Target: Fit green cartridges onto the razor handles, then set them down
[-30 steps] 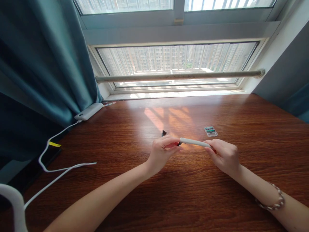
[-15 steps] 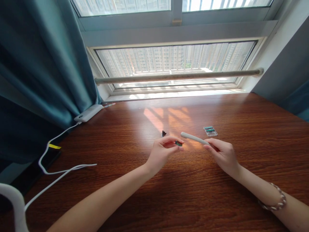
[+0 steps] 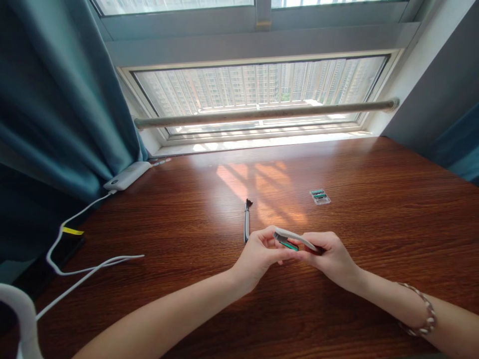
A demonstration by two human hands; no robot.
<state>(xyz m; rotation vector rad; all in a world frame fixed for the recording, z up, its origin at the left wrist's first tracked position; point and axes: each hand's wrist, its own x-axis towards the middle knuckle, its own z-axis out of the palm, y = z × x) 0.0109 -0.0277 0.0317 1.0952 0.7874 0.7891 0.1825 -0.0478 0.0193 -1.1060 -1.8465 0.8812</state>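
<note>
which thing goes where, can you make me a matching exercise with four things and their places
1. light grey curved handle
2. clear square plastic case
3. white rectangular box
4. slim grey-and-black razor

A. beside the blue-green fabric curtain
B. on the brown wooden table, beyond the right hand
C. held in the right hand
D. on the table, just beyond the left hand

Pairs: 1-C, 2-B, 3-A, 4-D

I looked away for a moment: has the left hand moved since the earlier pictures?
Yes. Against the grey-handled tool lying on the table, the left hand has shifted toward the camera and slightly right.
</note>
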